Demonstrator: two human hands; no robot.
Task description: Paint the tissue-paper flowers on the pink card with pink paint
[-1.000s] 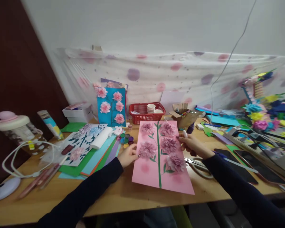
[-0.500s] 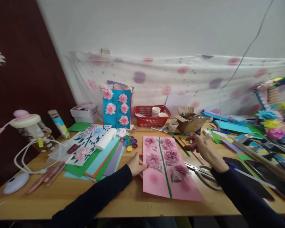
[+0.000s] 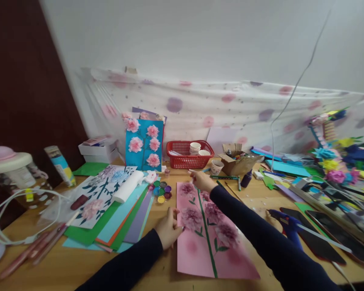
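Note:
A sheet of pink paper lies on the table, carrying several mauve ruffled flowers and a green painted stem with leaves. My left hand holds its left edge, fingertips at the paper's border. Across the sheet reaches my right hand, fingers drawn together just beyond the top edge beside a white pen. Whether those fingers grip the pen or something else is unclear. My right sleeve covers part of the sheet's right side.
Paint pots stand left of the sheet, near coloured papers. Behind are a red basket, a paper cup and a blue flower picture. A blue glue gun and phones lie right.
My right hand has swung left from beside the markers to the top of the pink sheet. My left hand stays at its left edge. The view has shifted slightly.

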